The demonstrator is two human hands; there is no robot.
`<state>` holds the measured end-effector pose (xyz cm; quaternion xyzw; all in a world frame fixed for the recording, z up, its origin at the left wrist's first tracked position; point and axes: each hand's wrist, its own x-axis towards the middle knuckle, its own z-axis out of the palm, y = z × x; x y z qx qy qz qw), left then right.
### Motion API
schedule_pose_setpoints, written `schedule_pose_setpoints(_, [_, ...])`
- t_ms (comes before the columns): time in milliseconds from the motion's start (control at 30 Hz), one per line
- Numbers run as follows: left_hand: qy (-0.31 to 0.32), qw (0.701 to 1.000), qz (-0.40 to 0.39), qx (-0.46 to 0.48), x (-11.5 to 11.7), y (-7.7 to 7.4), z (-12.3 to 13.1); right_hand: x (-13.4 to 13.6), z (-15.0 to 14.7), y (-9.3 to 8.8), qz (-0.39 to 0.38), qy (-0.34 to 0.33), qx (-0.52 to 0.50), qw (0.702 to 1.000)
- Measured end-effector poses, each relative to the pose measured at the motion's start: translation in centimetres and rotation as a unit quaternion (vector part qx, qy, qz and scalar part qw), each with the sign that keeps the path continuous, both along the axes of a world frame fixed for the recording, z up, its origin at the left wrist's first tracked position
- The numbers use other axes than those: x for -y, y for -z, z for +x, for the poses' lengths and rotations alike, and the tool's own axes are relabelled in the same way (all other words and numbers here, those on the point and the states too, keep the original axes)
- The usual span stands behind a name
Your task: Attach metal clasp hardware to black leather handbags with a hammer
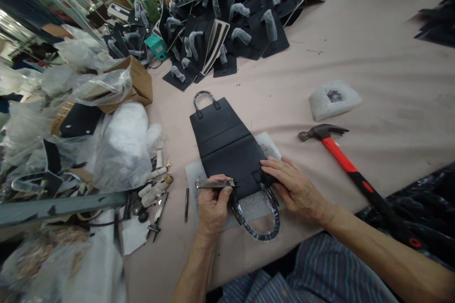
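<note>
Seen from the head camera, the left hand (pixel 212 203) has its grip closed around a flat metal tool (pixel 213 183), fingers curled and thumb on top, the tool's tip pointing right and touching the near edge of a black bag (pixel 223 144). The right hand (pixel 295 187) lies just to the right of that tip with its grip spread flat, fingers pressing down on the bag's near corner beside the base of the wrapped handle (pixel 261 227), which loops toward the person between the two hands. The bag lies flat on a white pad (pixel 265 144) on the table (pixel 373 47), stretching away from both hands, a second handle (pixel 204 97) at its far end. Right of the right hand – well apart – lies a hammer (pixel 341 156) with a red and black shaft, and beyond it a grey block (pixel 334 99). Left of the left hand lie small tools (pixel 158 213) and plastic bags (pixel 121 147). Far beyond both hands is a pile of black panels (pixel 231 14).
</note>
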<state>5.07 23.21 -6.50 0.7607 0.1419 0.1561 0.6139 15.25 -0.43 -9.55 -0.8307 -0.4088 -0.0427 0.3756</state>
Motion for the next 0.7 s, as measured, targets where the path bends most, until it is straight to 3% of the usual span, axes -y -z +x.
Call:
schedule_pose_setpoints(400, [0.003,1.0,0.022,0.011,0.01,0.14,0.06,-0.05,-0.01,0.11,-0.002,-0.003,0.007,1.0])
schedule_pose_setpoints(700, [0.067,0.985,0.15,0.061,0.48,-0.69,0.49,-0.07,0.03,0.05,0.0,-0.003,0.007,1.0])
